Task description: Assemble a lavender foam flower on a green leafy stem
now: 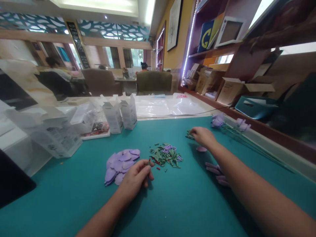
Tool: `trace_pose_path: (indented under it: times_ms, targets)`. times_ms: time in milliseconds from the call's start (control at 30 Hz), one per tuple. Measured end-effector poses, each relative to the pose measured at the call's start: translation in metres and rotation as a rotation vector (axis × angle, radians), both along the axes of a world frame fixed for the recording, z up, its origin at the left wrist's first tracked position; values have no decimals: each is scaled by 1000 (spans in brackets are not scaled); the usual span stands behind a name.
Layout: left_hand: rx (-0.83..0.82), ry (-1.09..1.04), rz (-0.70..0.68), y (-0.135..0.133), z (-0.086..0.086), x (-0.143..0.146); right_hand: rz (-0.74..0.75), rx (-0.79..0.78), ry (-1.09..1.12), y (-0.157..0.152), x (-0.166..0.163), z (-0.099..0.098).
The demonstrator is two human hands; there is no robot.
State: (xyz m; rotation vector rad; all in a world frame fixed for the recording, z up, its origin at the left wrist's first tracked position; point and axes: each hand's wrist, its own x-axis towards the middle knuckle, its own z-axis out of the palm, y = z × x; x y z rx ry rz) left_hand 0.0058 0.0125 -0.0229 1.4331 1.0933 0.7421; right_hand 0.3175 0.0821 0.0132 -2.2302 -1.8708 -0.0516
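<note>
My left hand (136,177) rests on the teal table mat (172,204) with its fingers pinched on a small green and red piece, right beside a pile of purple petals (121,163). My right hand (202,136) reaches further out, fingers curled down onto a small cluster of green pieces (189,135). Between the hands lies a heap of small green, red and purple parts (167,156). A single purple petal (201,149) lies just under my right wrist, and a few more petals (215,171) lie beneath my right forearm.
Finished purple flowers on long green stems (230,126) lie along the right edge. White cartons (120,113) and clear boxes (55,135) stand at the back left. Shelves with cardboard boxes (232,90) line the right wall. People sit at desks far behind.
</note>
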Motion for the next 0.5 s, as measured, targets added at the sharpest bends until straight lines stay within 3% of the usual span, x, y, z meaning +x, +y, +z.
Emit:
trace_pose_path:
  times_ms: [267, 500]
  targets:
    - [-8, -1, -4, 0, -1, 0, -38, -125, -162, 14, 13, -18]
    - [-12, -20, 7, -2, 1, 1, -41, -155, -173, 13, 13, -28]
